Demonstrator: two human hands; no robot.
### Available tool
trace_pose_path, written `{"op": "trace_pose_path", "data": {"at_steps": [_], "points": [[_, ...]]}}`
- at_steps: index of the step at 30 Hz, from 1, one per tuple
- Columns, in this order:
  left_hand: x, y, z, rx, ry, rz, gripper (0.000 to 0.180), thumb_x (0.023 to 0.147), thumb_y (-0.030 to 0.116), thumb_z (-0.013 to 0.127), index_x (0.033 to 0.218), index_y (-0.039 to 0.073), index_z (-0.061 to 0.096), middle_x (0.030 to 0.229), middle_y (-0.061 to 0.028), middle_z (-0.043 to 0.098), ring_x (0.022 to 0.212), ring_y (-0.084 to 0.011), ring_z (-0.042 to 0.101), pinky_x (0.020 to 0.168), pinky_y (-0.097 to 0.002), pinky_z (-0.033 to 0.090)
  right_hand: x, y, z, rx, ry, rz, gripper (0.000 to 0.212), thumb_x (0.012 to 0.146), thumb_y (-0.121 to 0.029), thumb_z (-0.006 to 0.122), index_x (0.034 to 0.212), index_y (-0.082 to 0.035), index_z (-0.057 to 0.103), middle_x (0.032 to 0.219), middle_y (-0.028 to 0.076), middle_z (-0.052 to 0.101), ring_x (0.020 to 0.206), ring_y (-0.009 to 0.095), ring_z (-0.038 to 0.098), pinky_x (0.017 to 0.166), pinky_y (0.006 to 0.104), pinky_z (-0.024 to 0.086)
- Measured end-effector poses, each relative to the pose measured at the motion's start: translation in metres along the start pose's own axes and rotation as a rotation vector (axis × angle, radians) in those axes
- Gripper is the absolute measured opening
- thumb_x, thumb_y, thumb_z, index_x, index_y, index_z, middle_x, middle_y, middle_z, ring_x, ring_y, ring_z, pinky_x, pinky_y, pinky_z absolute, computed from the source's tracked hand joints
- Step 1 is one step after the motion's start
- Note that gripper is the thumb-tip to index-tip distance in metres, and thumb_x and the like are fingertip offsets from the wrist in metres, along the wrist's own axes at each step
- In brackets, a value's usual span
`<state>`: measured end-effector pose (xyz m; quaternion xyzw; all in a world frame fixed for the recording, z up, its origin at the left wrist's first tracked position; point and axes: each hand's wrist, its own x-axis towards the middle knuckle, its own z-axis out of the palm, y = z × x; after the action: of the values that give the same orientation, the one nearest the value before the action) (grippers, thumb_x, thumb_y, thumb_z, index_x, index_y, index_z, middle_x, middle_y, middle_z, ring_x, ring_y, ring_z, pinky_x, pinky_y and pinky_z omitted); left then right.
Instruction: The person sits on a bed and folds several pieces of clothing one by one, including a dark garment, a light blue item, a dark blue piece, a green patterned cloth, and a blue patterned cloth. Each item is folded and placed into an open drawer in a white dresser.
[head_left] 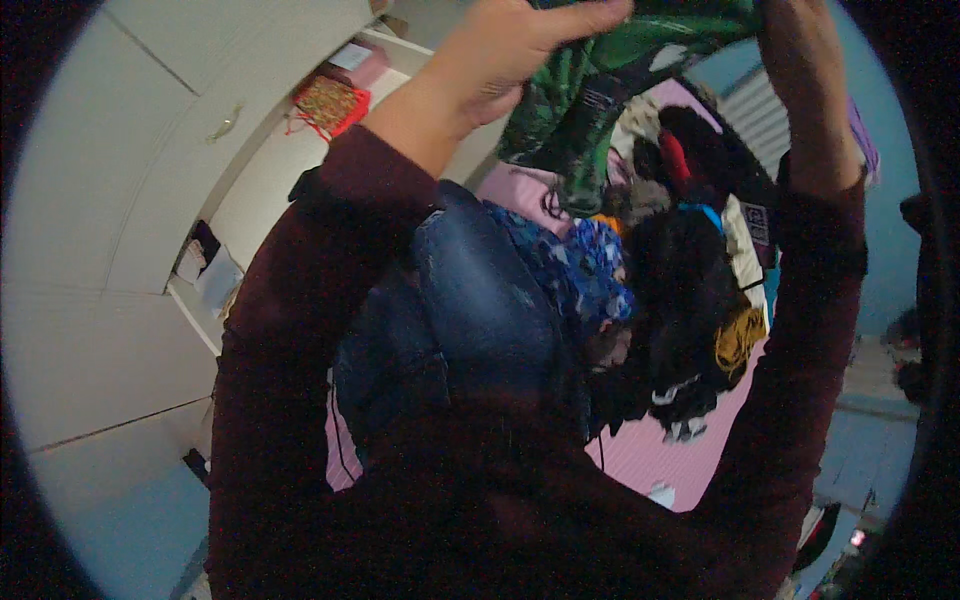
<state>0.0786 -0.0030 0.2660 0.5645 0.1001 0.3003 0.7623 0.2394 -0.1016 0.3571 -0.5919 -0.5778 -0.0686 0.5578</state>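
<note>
Both my arms, in dark maroon sleeves, are raised toward the top of the view. My left hand (505, 50) is closed on the upper edge of a green leaf-patterned cloth (575, 105), which hangs down between my arms. My right hand is cut off by the top edge; only its wrist (800, 70) shows, at the cloth's other end. Below the cloth lies a heap of clothes: blue denim (470, 300), a blue patterned piece (590, 265), black garments (680, 300) and a yellow piece (738, 338).
The heap rests on a pink sheet (660, 455). To the left stand white cupboard doors (120, 200) and a shelf with a red-edged bag (330, 103). A pale blue wall (885, 240) is on the right.
</note>
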Motion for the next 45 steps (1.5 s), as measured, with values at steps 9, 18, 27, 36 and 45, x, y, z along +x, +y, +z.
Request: {"op": "trace_pose_path", "data": {"at_steps": [9,18,27,36,45], "points": [[-0.036,0.038,-0.098,-0.438,-0.306,-0.158,0.052,0.093,0.041,0.043,0.119,-0.004,0.048,0.118,-0.0145,0.056,0.103,-0.0225,0.059,0.091,-0.0351,0.047,0.002,0.021,0.075,0.826,-0.654,0.160,0.027,0.094,-0.026,0.049,0.110,-0.005,0.054,0.097,-0.002,0.061,0.082,0.006,0.057,0.074,0.0211,0.047],[-0.105,0.024,-0.114,-0.050,-0.037,-0.070,0.034,0.086,0.021,0.061,0.110,-0.002,0.055,0.102,-0.0073,0.063,0.091,-0.0129,0.062,0.081,-0.0290,0.050,-0.028,0.021,0.089,1.070,-0.817,0.423,0.032,0.093,-0.022,0.047,0.116,0.000,0.048,0.110,0.008,0.057,0.099,0.018,0.055,0.088,0.0308,0.043],[-0.123,-0.028,-0.104,-0.278,-0.019,-0.321,0.038,0.086,0.029,0.061,0.109,-0.001,0.057,0.101,-0.0101,0.065,0.089,-0.0153,0.063,0.081,-0.0333,0.052,-0.044,0.046,0.117,1.012,-0.950,0.526,0.030,0.095,-0.022,0.046,0.117,-0.001,0.048,0.110,0.006,0.056,0.099,0.015,0.054,0.088,0.0298,0.042],[-0.105,0.100,-0.149,1.345,0.511,0.080,0.032,0.073,0.025,0.070,0.100,0.009,0.065,0.087,-0.0047,0.066,0.079,-0.0169,0.061,0.073,-0.0296,0.048,0.009,0.087,0.096,0.284,-0.388,-0.179,0.030,0.093,-0.020,0.051,0.117,-0.003,0.053,0.108,0.006,0.058,0.094,0.014,0.054,0.087,0.0262,0.041],[-0.199,0.051,-0.107,1.743,0.075,0.483,0.023,0.077,0.011,0.058,0.099,0.007,0.057,0.095,-0.0088,0.060,0.089,-0.0272,0.059,0.075,-0.0360,0.048,-0.079,0.060,0.024,-0.021,-0.862,0.199,0.011,0.083,-0.010,0.062,0.075,-0.003,0.060,0.078,-0.002,0.056,0.073,0.008,0.050,0.063,0.0220,0.040]]}}
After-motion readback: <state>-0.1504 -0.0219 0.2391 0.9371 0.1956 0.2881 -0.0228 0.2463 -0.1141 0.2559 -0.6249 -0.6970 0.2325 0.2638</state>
